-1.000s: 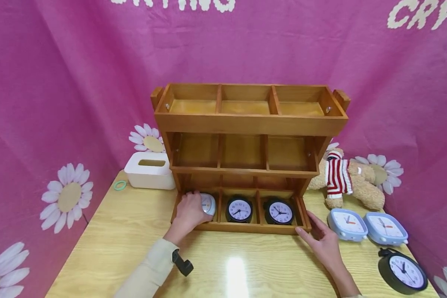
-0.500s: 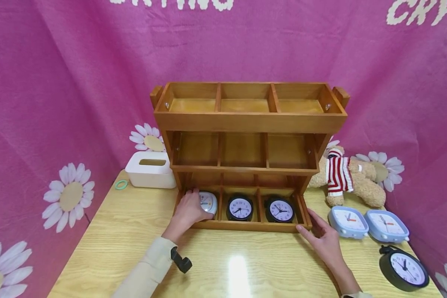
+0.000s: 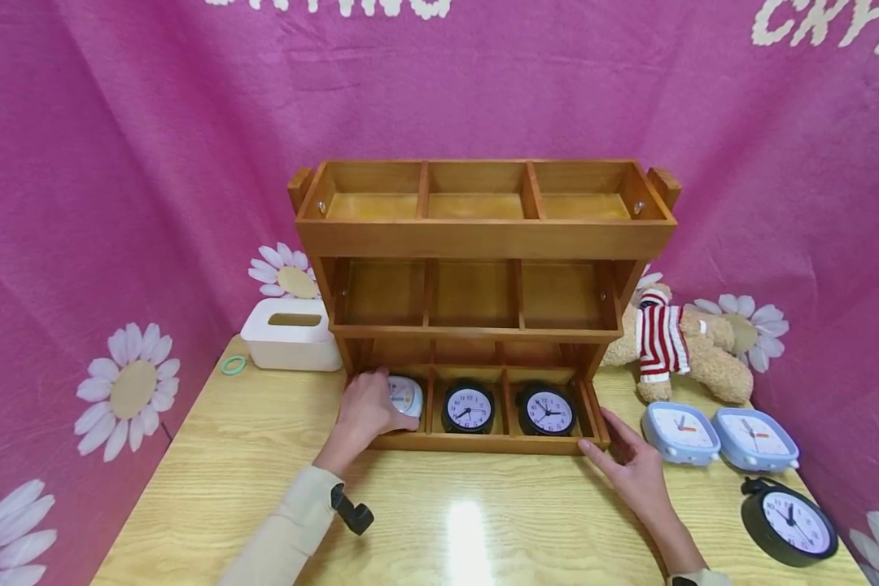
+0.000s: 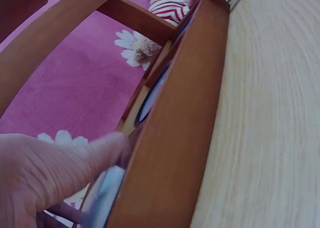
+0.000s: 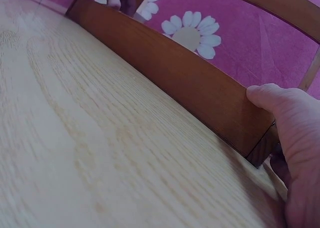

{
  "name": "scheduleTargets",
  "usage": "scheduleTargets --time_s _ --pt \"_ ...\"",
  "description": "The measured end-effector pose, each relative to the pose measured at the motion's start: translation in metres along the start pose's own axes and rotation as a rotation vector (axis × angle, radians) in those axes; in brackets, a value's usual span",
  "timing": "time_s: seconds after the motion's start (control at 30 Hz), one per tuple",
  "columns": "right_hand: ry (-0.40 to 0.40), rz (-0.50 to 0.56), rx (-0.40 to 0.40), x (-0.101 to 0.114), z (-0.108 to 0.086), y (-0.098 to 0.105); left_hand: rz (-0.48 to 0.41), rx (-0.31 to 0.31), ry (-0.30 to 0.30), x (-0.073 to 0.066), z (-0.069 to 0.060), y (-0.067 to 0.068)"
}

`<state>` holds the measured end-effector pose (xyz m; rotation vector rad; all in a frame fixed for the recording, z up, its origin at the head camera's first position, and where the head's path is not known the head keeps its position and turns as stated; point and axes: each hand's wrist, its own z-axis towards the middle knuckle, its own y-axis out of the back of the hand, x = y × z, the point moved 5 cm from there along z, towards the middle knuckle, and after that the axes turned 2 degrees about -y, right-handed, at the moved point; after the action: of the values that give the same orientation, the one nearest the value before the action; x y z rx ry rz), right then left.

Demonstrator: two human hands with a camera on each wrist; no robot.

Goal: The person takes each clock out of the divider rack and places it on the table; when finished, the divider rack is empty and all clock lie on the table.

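Note:
In the bottom left compartment of the wooden shelf (image 3: 483, 239), my left hand (image 3: 366, 413) grips a light blue clock (image 3: 408, 397), thumb at its front side and fingers around its left. The left wrist view shows that clock (image 4: 106, 194) under my left hand (image 4: 55, 173), its far side hidden. Two round black clocks, one in the middle (image 3: 469, 408) and one on the right (image 3: 547, 410), lie face up in the other bottom compartments. My right hand (image 3: 640, 476) holds the shelf's lower right corner, thumb on the front board (image 5: 175, 67) and fingers along the side.
On the right of the table (image 3: 410, 513) lie two light blue clocks (image 3: 681, 433) and a black clock (image 3: 789, 522), with a teddy bear (image 3: 677, 346) behind them. A white tissue box (image 3: 291, 335) and a green ring (image 3: 233, 365) are at the left.
The clock under my left hand has turned slightly within its compartment, and that hand has shifted a little with it. My right hand keeps its hold on the corner.

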<state>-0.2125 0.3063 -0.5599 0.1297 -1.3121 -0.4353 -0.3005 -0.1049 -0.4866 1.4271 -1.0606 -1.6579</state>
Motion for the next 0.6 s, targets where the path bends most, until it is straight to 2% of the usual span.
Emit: scheduleTargets --time_s 0.13,0.27,0.6 --pt "-0.012 -0.01 0.004 0.0 0.0 0.0 -0.047 -0.025 0.001 0.001 0.0 0.003" --pt "0.001 0.003 0.001 0.0 0.002 0.0 -0.07 -0.076 -0.005 -0.001 -0.003 0.009" --pt "-0.008 0.017 -0.001 0.0 0.0 0.001 -0.101 -0.164 -0.024 -0.004 -0.022 0.021"
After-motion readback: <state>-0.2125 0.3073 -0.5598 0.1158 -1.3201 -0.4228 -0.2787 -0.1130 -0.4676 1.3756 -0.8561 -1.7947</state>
